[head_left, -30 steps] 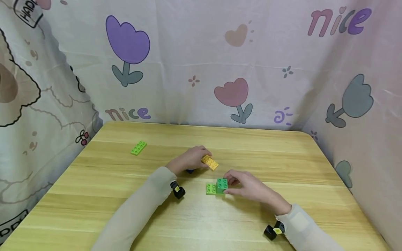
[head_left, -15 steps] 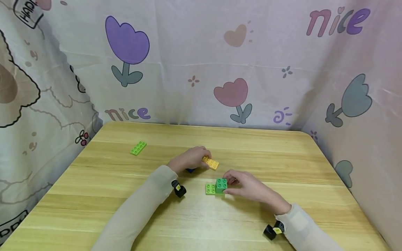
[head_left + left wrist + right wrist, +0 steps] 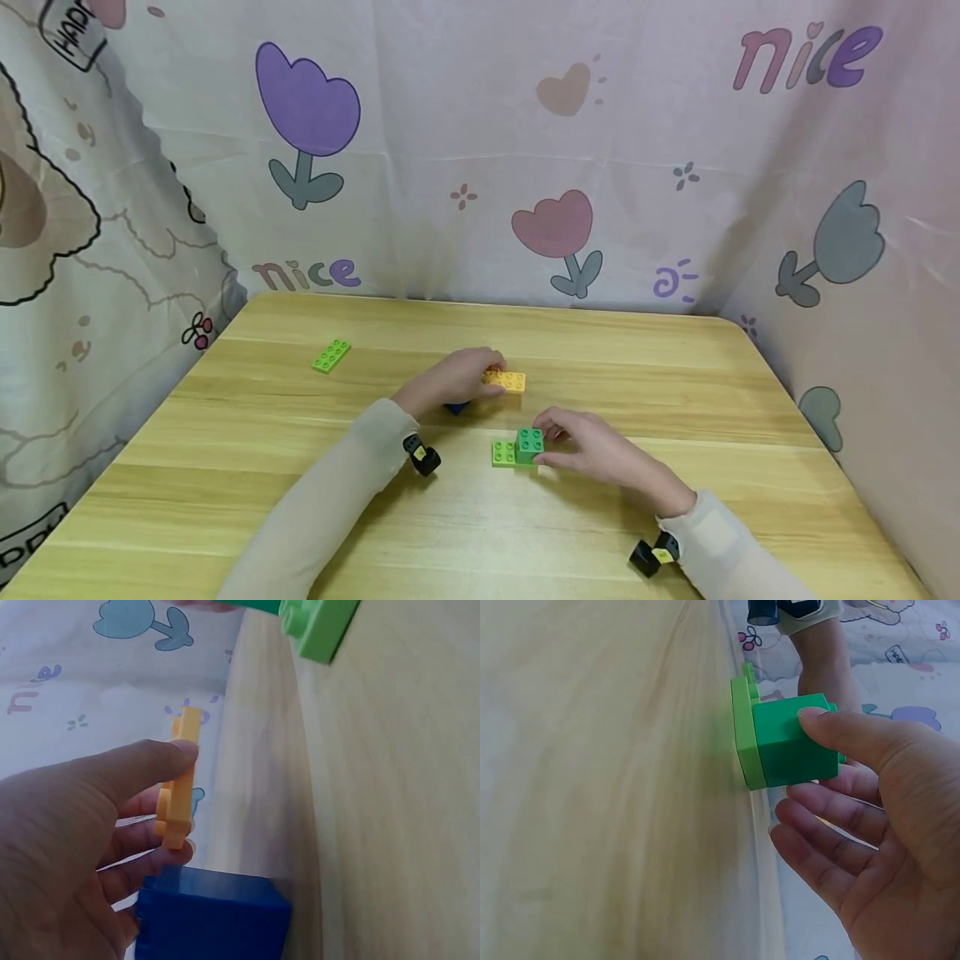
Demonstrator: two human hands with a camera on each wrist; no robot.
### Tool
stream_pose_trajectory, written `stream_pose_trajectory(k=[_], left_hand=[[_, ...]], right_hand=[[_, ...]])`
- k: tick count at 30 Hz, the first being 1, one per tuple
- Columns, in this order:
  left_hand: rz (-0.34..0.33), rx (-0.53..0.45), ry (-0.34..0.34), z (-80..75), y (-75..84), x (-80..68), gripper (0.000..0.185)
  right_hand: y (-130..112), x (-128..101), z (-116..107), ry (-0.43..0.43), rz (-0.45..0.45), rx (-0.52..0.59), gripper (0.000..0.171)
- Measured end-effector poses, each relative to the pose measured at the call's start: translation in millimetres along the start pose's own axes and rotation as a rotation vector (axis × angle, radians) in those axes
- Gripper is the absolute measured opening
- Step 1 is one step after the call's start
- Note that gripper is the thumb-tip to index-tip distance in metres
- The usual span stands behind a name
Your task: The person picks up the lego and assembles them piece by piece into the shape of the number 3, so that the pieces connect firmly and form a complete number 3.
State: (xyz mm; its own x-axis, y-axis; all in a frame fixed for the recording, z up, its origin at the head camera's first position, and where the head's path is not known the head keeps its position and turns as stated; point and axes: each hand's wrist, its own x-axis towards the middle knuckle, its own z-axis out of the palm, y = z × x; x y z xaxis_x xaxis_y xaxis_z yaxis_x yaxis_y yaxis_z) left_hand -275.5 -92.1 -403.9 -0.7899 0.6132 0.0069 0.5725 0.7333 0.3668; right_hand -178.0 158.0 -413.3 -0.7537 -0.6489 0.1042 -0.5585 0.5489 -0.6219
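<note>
My left hand point(image 3: 450, 382) pinches a flat yellow brick point(image 3: 505, 380) between thumb and fingers, just above the table; the left wrist view shows the yellow brick point(image 3: 178, 780) edge-on. A blue brick point(image 3: 214, 919) sits under that hand, mostly hidden in the head view as a blue brick point(image 3: 455, 407). My right hand point(image 3: 592, 446) holds a dark green cube brick point(image 3: 529, 442) that sits on a light green plate point(image 3: 502, 452) lying on the table. In the right wrist view my thumb lies on the cube point(image 3: 787, 746), stacked on the plate point(image 3: 742, 735).
Another light green flat brick point(image 3: 331, 354) lies alone at the far left of the wooden table point(image 3: 675, 375). Printed cloth walls point(image 3: 480, 150) close in the table at the back and both sides.
My left hand has turned and raised the yellow brick slightly, so it now lies level and points right. The right hand and green bricks have stayed put.
</note>
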Motion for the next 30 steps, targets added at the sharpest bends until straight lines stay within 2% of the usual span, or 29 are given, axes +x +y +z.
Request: stream_pose_trajectory(k=[5, 16, 25, 30], left_hand=[[0.03, -0.005, 0.036, -5.0, 6.8, -9.8, 0.042], [0.075, -0.027, 0.077, -10.3, 22.0, -35.4, 0.039], [0.176, -0.017, 0.128, -14.1, 32.6, -54.8, 0.038], [0.19, -0.019, 0.115, -14.9, 39.4, -62.9, 0.036]], right_hand=[[-1, -1, 0, 0.025, -0.038, -0.107, 0.038], [-3, -2, -1, 0.074, -0.165, -0.36, 0.04], [-3, -3, -1, 0.079, -0.171, -0.357, 0.039], [-2, -2, -2, 0.082, -0.172, -0.344, 0.039]])
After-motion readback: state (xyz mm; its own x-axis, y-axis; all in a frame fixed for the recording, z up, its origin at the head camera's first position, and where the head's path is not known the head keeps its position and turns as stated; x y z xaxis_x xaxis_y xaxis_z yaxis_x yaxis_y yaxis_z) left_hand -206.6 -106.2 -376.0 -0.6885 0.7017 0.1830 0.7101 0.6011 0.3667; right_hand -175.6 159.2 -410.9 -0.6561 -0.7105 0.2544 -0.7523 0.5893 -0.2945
